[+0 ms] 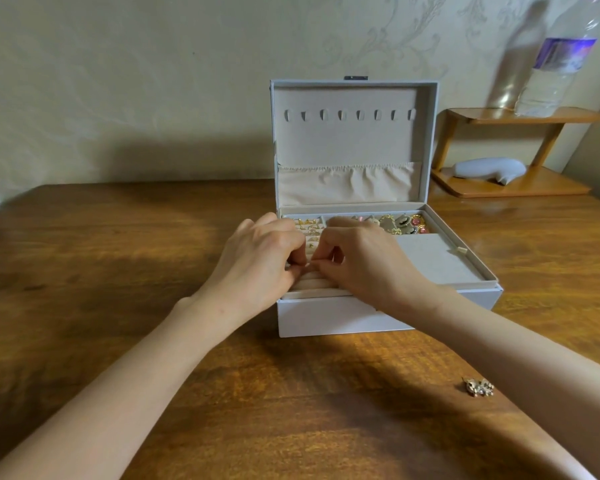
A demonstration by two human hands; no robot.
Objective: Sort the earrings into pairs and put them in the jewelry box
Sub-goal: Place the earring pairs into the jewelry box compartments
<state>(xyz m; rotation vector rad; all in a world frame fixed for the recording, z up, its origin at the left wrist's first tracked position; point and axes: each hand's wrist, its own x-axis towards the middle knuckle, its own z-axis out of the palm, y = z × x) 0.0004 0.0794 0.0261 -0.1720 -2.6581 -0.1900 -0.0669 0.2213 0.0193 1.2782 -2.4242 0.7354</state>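
A white rectangular jewelry box (326,317) stands on the brown wooden table (118,254), its padded beige lid (347,140) raised upright at the back. Both hands meet over the box's front-left section of cream cushion rolls (321,285). The left hand (257,261) and the right hand (364,261) have their fingers curled, the fingertips touching one another just above the rolls. Whether either grip is grasping an earring cannot be told, as anything between the fingertips is hidden.

Small gold earrings (307,223) sit in the rolls farther back, partly covered by the left hand. Along the rear compartment lies a row of larger earrings (406,223) in gold, pink and dark tones. A flat grey panel (433,258) covers the front-right section.

One gold cluster earring (478,388) lies on the table well apart from the box, near the right forearm.

Behind the box to the right stands a two-tier wooden shelf (510,188) – a clear plastic bottle with a purple label (561,67) on top, a pale grey rounded object (489,168) below.
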